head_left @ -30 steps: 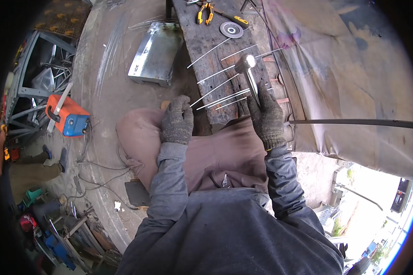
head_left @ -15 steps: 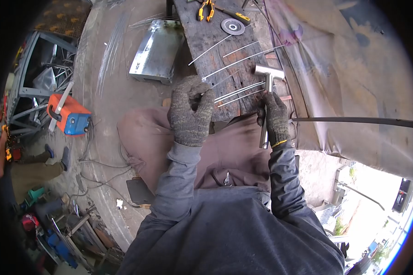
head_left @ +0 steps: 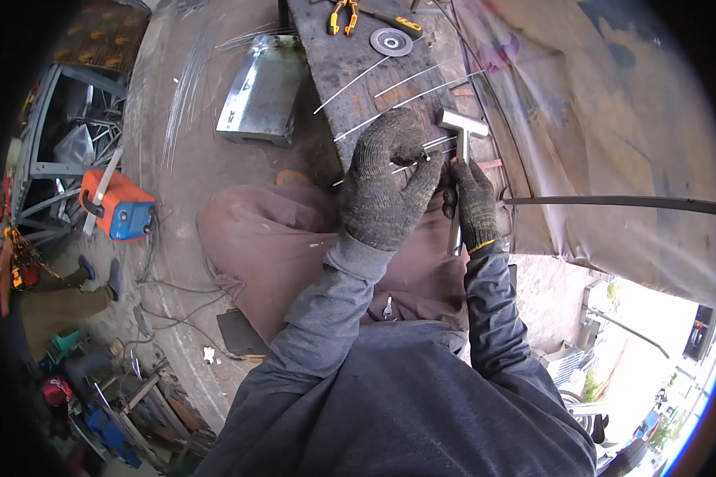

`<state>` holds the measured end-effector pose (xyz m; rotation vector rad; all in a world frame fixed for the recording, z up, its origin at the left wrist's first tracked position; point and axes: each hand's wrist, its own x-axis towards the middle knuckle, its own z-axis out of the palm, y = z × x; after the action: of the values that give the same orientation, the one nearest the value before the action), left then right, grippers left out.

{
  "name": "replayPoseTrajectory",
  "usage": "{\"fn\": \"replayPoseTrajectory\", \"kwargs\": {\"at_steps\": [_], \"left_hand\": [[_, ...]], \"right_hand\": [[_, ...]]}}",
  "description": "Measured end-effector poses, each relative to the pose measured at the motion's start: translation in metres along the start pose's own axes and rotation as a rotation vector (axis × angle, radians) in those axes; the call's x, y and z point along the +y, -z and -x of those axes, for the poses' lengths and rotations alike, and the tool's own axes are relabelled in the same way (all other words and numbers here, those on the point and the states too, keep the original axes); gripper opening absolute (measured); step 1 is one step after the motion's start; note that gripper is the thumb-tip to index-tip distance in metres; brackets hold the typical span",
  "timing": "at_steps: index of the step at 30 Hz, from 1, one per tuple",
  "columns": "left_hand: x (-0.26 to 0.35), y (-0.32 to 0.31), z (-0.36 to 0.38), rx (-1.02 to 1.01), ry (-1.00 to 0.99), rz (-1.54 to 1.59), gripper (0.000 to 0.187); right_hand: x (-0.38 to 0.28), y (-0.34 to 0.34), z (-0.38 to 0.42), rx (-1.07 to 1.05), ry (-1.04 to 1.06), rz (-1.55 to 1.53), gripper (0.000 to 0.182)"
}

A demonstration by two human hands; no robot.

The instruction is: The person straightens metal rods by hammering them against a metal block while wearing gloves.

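My right hand [head_left: 474, 205], in a dark knitted glove with a yellow cuff edge, is closed around the handle of a metal hammer [head_left: 463, 124]. Its shiny cylindrical head points up, above the fingers. Beside it, my left hand [head_left: 390, 183] wears a matching glove, thumb and fingers curled into a pinch. A small bright tip shows at these fingertips, too small to name. Behind the left hand, thin metal rods [head_left: 437, 143] lie across a dark, worn wooden board [head_left: 338, 60], partly hidden by the glove. More rods [head_left: 410, 82] lie farther up the board.
Pliers [head_left: 343, 17] with yellow-orange handles and a grinding disc [head_left: 391, 42] lie at the board's far end. A bent sheet-metal piece [head_left: 262, 87] stands left of it. An orange-blue machine [head_left: 118, 205] with cables sits on the floor; a tarp [head_left: 597, 159] hangs at right. Another person's legs [head_left: 64, 298] show far left.
My left hand has moved right, close to the hammer and over the rods, still pinched. The right hand keeps its hold on the hammer, nearly unmoved. The view has shifted slightly.
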<state>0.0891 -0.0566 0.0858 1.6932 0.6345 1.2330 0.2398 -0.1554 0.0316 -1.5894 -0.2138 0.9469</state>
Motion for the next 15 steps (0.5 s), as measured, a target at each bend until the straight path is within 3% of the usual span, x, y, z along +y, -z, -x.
{"fn": "replayPoseTrajectory", "kwargs": {"at_steps": [7,15], "left_hand": [[0.0002,0.0027,-0.0074,-0.003,-0.037,-0.105,0.067],[0.0049,-0.0009,-0.0083,-0.013,0.009,0.037,0.068]], "right_hand": [[0.0007,-0.0002,0.0006,0.006,0.002,0.02,0.026],[-0.0015,-0.0018,0.0029,0.021,-0.018,0.019,0.024]]}}
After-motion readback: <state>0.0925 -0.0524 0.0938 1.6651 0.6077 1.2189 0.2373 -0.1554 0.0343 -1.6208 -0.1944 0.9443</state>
